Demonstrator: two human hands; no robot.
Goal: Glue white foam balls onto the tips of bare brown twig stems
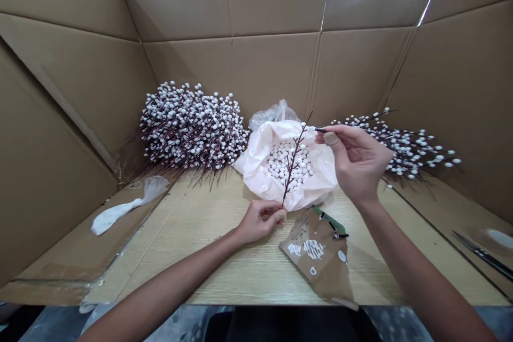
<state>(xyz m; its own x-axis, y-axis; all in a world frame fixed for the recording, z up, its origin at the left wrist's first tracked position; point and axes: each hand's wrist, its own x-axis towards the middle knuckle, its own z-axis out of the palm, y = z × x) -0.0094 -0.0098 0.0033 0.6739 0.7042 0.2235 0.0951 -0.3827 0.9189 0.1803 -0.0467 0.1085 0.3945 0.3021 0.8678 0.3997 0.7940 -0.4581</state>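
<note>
Well, the twig (294, 158) (tilted) stands between hands (259, 220).

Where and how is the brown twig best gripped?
Probably pinch the bare lower stem from the near left, as the left hand does: the brown twig slants upward and branches repeatedly above that grip, leaving little clear length there.
</note>
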